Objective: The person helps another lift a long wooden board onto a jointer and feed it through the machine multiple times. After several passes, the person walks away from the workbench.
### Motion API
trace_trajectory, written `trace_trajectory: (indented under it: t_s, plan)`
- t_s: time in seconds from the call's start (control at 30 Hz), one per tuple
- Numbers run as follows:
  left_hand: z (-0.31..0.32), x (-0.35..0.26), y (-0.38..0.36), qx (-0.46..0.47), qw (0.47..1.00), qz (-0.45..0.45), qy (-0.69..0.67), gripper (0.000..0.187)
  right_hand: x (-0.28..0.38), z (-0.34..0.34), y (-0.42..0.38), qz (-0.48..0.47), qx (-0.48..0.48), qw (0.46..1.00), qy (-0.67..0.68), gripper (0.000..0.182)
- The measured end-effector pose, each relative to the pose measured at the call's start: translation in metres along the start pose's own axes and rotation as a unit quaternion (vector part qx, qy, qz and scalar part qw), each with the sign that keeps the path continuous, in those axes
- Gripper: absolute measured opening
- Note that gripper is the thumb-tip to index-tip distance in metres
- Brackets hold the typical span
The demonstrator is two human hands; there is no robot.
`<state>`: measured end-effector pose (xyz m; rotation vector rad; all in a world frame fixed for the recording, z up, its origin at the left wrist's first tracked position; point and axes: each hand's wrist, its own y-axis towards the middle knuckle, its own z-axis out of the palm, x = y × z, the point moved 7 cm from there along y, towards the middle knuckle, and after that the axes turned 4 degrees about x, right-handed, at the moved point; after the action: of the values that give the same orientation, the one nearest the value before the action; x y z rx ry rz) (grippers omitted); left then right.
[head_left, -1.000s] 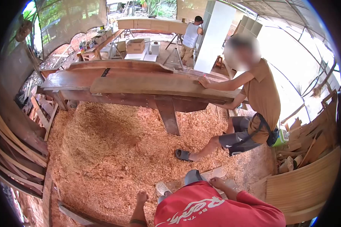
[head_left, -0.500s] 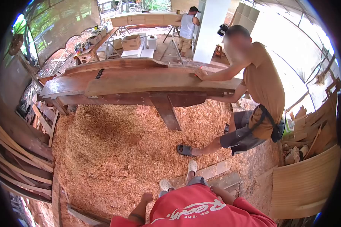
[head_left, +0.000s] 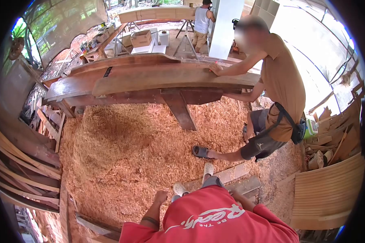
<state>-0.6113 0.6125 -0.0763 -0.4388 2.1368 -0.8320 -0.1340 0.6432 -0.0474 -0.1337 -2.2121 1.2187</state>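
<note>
My left hand (head_left: 161,197) hangs beside my body above the shavings, fingers curled in, with nothing visible in it. On the other side, my right hand (head_left: 233,193) is close to my hip. Its fingers are mostly hidden by my red shirt (head_left: 215,214). Neither hand touches the long curved wooden piece (head_left: 150,83) in front of me, which resembles a boat hull part. A co-worker (head_left: 284,81) in a brown shirt leans over its right end, one hand (head_left: 215,69) on top and the other below its edge.
Wood shavings (head_left: 121,158) cover the floor, with loose boards (head_left: 247,186) by my feet. Curved strips (head_left: 24,170) are stacked at left. A slatted panel (head_left: 326,190) and scrap wood stand at right. Another person (head_left: 201,24) works behind, near a white panel (head_left: 226,32).
The view has shifted slightly, so the wooden piece sits higher. My left hand stays curled at my side. The co-worker's head is lower, hands still on the wood.
</note>
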Motion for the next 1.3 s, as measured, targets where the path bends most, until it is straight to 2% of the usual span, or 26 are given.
trace_trajectory:
  t_s: [0.03, 0.07, 0.1, 0.2, 0.33, 0.43, 0.53, 0.63, 0.7, 0.77, 0.87, 0.93, 1.0, 1.13, 1.2, 1.3]
  plan:
    - [0.010, -0.008, -0.008, 0.037, 0.980, 0.077, 0.180, 0.024, 0.006, -0.003, -0.003, 0.008, -0.005, 1.000, -0.009, 0.045]
    - [0.024, -0.012, -0.017, 0.071, 0.921, 0.151, 0.352, 0.024, 0.012, -0.005, -0.005, 0.004, -0.003, 1.000, -0.004, 0.043]
    - [0.054, 0.052, 0.007, 0.074, 0.989, 0.024, 0.123, 0.026, 0.017, -0.006, -0.007, 0.001, -0.001, 1.000, 0.001, 0.042]
    - [0.063, 0.025, -0.029, 0.091, 0.935, 0.107, 0.327, 0.029, 0.028, -0.008, -0.010, -0.005, 0.012, 1.000, 0.007, 0.039]
    - [0.064, 0.037, -0.052, 0.067, 0.969, 0.059, 0.231, 0.031, 0.046, -0.013, -0.012, 0.014, 0.040, 0.999, 0.004, 0.035]
    - [0.064, 0.039, -0.054, 0.071, 0.951, 0.094, 0.288, 0.028, 0.054, -0.016, -0.007, 0.000, 0.013, 1.000, 0.022, 0.035]
    - [0.055, 0.041, -0.043, 0.044, 0.938, 0.097, 0.330, 0.025, 0.058, -0.019, -0.001, -0.036, -0.021, 0.998, -0.046, 0.036]
    - [0.042, 0.038, -0.036, 0.021, 0.947, 0.094, 0.307, 0.021, 0.052, -0.017, 0.003, -0.016, 0.007, 0.999, 0.040, 0.038]
    - [0.036, 0.034, -0.029, 0.041, 0.947, 0.072, 0.310, 0.019, 0.048, -0.015, 0.012, -0.023, 0.027, 0.999, 0.031, 0.038]
    - [0.045, 0.056, -0.011, -0.002, 0.982, 0.092, 0.166, 0.018, 0.042, -0.012, 0.014, -0.023, 0.030, 0.999, 0.033, 0.038]
    - [0.043, 0.065, -0.005, -0.043, 0.996, 0.078, -0.013, 0.018, 0.037, -0.013, 0.016, -0.010, 0.022, 0.999, 0.040, 0.040]
    - [0.042, 0.053, -0.007, -0.033, 0.995, 0.086, 0.042, 0.018, 0.034, -0.014, 0.017, 0.004, 0.032, 0.999, 0.030, 0.041]
    - [0.029, 0.018, -0.025, 0.006, 0.958, 0.121, 0.258, 0.018, 0.039, -0.018, 0.011, -0.001, 0.010, 1.000, 0.018, 0.041]
    - [0.033, 0.026, -0.018, 0.030, 0.968, 0.099, 0.229, 0.019, 0.045, -0.022, -0.001, 0.045, -0.008, 0.999, 0.017, 0.039]
    - [0.040, 0.042, -0.009, 0.048, 0.979, 0.068, 0.185, 0.018, 0.046, -0.023, 0.005, -0.010, -0.039, 0.999, -0.018, 0.037]
    - [0.022, 0.021, -0.022, -0.011, 0.955, 0.116, 0.275, 0.016, 0.049, -0.022, 0.009, -0.039, -0.027, 0.999, -0.024, 0.035]
